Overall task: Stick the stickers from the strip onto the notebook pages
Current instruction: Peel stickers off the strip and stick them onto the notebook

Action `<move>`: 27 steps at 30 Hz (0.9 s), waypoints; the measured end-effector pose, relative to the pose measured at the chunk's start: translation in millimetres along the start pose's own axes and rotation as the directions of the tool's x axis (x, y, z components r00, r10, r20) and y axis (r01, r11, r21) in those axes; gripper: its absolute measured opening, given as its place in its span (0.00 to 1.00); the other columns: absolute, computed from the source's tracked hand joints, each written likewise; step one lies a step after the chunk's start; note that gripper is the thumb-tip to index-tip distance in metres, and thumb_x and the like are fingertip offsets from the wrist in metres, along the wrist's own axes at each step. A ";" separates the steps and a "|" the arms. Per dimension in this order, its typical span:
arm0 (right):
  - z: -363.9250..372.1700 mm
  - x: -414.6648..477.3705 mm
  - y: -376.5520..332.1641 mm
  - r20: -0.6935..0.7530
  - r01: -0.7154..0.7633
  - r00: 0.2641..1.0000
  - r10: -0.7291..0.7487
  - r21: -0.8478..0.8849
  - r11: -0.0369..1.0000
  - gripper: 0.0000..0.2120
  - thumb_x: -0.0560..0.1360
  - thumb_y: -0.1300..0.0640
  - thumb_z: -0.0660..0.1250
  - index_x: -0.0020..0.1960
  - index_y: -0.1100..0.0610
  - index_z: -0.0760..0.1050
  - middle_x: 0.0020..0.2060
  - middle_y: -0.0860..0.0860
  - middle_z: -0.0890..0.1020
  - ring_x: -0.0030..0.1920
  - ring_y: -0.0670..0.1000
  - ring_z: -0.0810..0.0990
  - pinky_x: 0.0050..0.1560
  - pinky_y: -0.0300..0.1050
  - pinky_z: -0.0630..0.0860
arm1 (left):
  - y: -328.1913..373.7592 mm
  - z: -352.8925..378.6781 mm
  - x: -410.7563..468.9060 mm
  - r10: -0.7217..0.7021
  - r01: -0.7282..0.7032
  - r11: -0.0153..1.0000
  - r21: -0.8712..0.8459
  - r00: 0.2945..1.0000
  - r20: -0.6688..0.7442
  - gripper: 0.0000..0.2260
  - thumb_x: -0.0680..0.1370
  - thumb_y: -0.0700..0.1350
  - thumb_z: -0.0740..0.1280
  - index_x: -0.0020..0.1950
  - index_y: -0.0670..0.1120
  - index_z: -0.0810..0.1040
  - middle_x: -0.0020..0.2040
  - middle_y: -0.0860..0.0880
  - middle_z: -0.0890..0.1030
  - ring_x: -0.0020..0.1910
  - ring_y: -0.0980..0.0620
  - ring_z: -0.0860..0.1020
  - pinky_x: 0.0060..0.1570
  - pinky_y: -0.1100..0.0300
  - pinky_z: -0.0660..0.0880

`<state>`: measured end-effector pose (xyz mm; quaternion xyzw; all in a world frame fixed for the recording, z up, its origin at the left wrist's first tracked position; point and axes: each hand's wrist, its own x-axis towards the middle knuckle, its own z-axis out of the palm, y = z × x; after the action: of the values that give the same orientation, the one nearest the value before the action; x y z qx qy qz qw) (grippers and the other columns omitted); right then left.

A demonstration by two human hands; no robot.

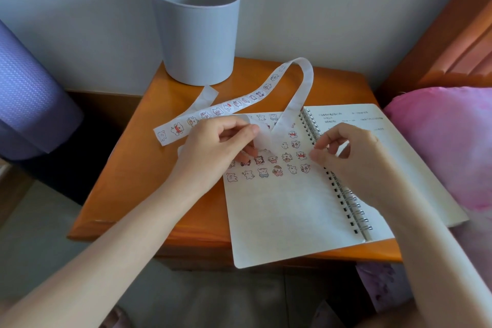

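An open spiral notebook lies on an orange wooden bedside table. Its left page carries several small cartoon stickers in rows near the top. A long white sticker strip loops over the table and back down onto the page. My left hand pinches the strip's end over the upper part of the left page. My right hand hovers over the spiral binding with thumb and forefinger pinched together; what they hold is too small to make out.
A grey plastic bin stands at the back of the table. A purple rolled mat leans at the left. A pink pillow and a wooden bed frame are at the right.
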<state>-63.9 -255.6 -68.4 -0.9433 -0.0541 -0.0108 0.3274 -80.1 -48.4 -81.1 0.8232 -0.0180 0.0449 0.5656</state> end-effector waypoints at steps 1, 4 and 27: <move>1.8 -0.5 -3.7 -0.040 0.039 0.999 -0.037 0.044 0.998 0.06 0.71 0.52 0.71 0.41 0.47 0.74 0.37 0.44 0.76 0.32 0.44 0.70 0.32 0.37 0.66 | 0.8 -0.3 0.0 -0.001 0.001 1.000 -0.019 1.000 -0.004 0.07 0.78 0.46 0.65 0.47 0.47 0.83 0.38 0.52 0.84 0.37 0.58 0.83 0.38 0.68 0.79; 7.8 -2.0 -19.9 -0.114 0.165 0.982 -0.147 0.165 0.972 0.02 0.72 0.51 0.69 0.43 0.48 0.76 0.39 0.41 0.79 0.36 0.43 0.74 0.34 0.31 0.69 | 4.3 -1.0 -1.0 0.024 -0.024 0.998 -0.058 1.000 -0.012 0.07 0.78 0.45 0.64 0.48 0.47 0.82 0.39 0.53 0.83 0.35 0.60 0.82 0.32 0.71 0.75; 26.4 -4.4 -42.5 -0.193 0.286 0.953 -0.232 0.330 0.899 0.05 0.71 0.59 0.73 0.45 0.52 0.81 0.38 0.41 0.82 0.38 0.41 0.78 0.36 0.30 0.73 | 8.3 -2.3 -2.4 0.090 -0.089 0.993 -0.081 0.996 0.007 0.05 0.76 0.46 0.67 0.48 0.47 0.81 0.38 0.54 0.82 0.34 0.65 0.79 0.34 0.75 0.71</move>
<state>-73.2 -206.5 -63.2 -0.8496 -0.1561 -0.1145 0.4906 -83.3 -49.2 -72.8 0.7982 -0.0595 0.0651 0.5958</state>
